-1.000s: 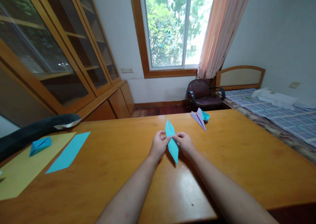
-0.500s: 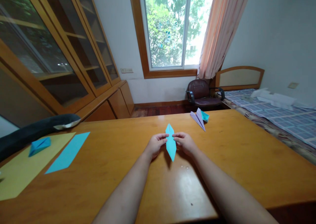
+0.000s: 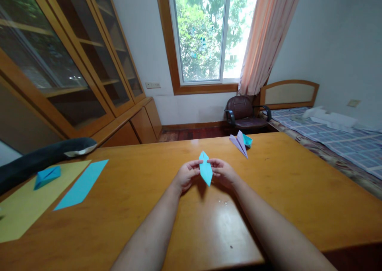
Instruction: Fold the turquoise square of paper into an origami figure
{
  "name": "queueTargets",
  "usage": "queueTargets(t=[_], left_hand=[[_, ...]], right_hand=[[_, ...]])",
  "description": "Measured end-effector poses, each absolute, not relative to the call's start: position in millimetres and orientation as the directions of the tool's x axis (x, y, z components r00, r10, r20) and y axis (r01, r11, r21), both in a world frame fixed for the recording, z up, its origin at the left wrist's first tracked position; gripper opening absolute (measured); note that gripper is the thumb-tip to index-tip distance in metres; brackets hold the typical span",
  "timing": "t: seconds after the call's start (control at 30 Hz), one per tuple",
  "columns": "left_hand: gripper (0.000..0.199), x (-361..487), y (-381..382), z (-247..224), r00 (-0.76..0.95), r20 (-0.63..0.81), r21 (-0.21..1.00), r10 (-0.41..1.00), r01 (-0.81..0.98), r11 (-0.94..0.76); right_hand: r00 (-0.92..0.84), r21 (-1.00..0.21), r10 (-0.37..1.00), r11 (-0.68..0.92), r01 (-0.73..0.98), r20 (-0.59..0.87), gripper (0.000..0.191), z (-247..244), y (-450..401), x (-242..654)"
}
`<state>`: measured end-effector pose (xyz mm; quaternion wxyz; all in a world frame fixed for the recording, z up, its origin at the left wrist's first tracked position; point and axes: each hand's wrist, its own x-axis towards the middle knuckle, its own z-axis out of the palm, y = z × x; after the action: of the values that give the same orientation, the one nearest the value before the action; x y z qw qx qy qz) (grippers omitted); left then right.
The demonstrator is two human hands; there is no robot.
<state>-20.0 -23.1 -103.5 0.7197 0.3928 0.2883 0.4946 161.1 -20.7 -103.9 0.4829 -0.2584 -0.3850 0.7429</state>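
A folded light-blue paper [image 3: 205,173], long and pointed at both ends, is held up between my two hands, a little above the wooden table, with its shadow below. My left hand [image 3: 188,175] pinches its left edge near the upper part. On the opposite edge, my right hand [image 3: 222,173] grips the same paper between thumb and fingers. A narrow slit shows at the paper's far tip.
A purple paper plane [image 3: 239,143] and a teal folded paper [image 3: 247,140] lie at the table's [image 3: 143,223] far right. On the left are a yellow sheet [image 3: 26,207], a blue folded piece [image 3: 47,177], a blue strip [image 3: 83,184] and a dark plush object [image 3: 44,157].
The near tip of the blue paper has risen and moved away from me, so the paper looks shorter. Both hands keep hold of it and have shifted slightly.
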Motion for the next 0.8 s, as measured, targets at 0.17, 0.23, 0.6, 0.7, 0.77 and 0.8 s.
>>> queueTargets(t=[0.17, 0.23, 0.6, 0.7, 0.77, 0.8], left_hand=[[0.05, -19.1, -25.7, -101.9, 0.34, -0.042, 0.864, 0.939, -0.459, 0.205], [0.05, -17.1, -26.6, -101.9, 0.329, -0.056, 0.88, 0.943, -0.43, 0.202], [0.038, -11.5, -24.4, -105.6, 0.223, -0.027, 0.984, 0.975, -0.165, 0.065], [0.04, -10.7, -25.0, -105.7, 0.255, -0.024, 0.99, 0.967, -0.127, 0.058], [0.041, -10.4, -25.1, -105.7, 0.274, -0.03, 0.993, 0.961, -0.103, 0.06], [0.042, -10.4, -25.0, -105.5, 0.276, -0.03, 0.994, 0.961, -0.094, 0.058]], right_hand=[[-0.372, -0.83, 0.928, -0.215, -0.515, -0.009, 0.032, -102.7, -22.9, 159.0], [-0.341, -0.836, 0.94, -0.197, -0.513, -0.012, 0.031, -103.0, -23.5, 157.1], [-0.291, -0.893, 0.957, -0.142, -0.428, -0.013, 0.026, -108.9, -21.4, 154.2], [-0.265, -0.895, 0.964, -0.124, -0.428, -0.006, 0.026, -109.2, -21.1, 153.6], [-0.255, -0.898, 0.967, -0.111, -0.425, 0.002, 0.026, -110.5, -20.6, 153.2], [-0.253, -0.9, 0.967, -0.107, -0.421, 0.003, 0.026, -111.4, -20.2, 153.1]])
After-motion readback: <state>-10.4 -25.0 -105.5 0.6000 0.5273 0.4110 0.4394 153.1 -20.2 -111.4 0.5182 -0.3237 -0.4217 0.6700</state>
